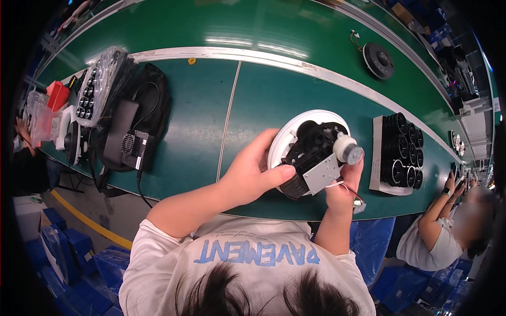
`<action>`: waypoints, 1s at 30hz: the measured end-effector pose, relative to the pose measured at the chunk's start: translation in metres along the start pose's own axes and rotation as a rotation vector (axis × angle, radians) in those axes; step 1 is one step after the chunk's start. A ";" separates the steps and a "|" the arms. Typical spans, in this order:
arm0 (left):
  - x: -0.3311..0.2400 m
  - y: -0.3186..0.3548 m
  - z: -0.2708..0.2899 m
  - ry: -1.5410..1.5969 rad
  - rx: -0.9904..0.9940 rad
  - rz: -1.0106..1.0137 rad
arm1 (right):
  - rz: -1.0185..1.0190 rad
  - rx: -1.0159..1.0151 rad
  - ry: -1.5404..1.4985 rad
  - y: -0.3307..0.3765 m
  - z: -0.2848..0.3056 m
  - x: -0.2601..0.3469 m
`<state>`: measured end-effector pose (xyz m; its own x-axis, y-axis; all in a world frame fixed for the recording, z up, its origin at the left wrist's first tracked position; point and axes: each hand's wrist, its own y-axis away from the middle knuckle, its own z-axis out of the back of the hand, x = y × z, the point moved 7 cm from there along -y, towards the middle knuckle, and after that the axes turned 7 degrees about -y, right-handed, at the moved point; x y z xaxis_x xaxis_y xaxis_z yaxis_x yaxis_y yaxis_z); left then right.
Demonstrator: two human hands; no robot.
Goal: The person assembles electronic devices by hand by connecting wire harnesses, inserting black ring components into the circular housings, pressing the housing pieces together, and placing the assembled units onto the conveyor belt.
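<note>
A big green table (pixel 200 105) sits under the round white-and-black part (pixel 311 147), which is held up in two hands near the table's front edge. A shiny green strip (pixel 174 29) runs behind the part. A black bag (pixel 161 118) lies well to its left. A white box (pixel 376 152) of black rings (pixel 401 150) stands to its right. The left hand (pixel 253 171) grips the part's left side, thumb on top. The right hand (pixel 343 192) holds its lower right; some fingers are hidden. A black disc (pixel 378 60) lies far behind it, to the right. A tiny yellow ring (pixel 192 61) lies behind it, to the left.
</note>
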<state>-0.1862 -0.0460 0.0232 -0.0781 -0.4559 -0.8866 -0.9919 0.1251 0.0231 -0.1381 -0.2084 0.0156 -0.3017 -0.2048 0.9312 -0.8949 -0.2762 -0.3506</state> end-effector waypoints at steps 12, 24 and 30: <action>0.005 0.000 0.003 0.092 -0.040 0.024 | -0.145 0.024 -0.407 -0.011 -0.017 0.013; 0.003 0.004 0.003 -0.032 -0.026 -0.092 | -0.090 -0.059 -0.455 -0.007 -0.004 0.009; -0.029 0.015 -0.023 -0.928 0.059 -0.692 | -0.149 -0.199 -0.453 0.005 0.023 -0.006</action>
<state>-0.2009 -0.0511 0.0594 0.6071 0.3760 -0.7001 -0.7859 0.1534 -0.5991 -0.1332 -0.2297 0.0057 -0.0328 -0.5755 0.8171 -0.9759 -0.1582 -0.1505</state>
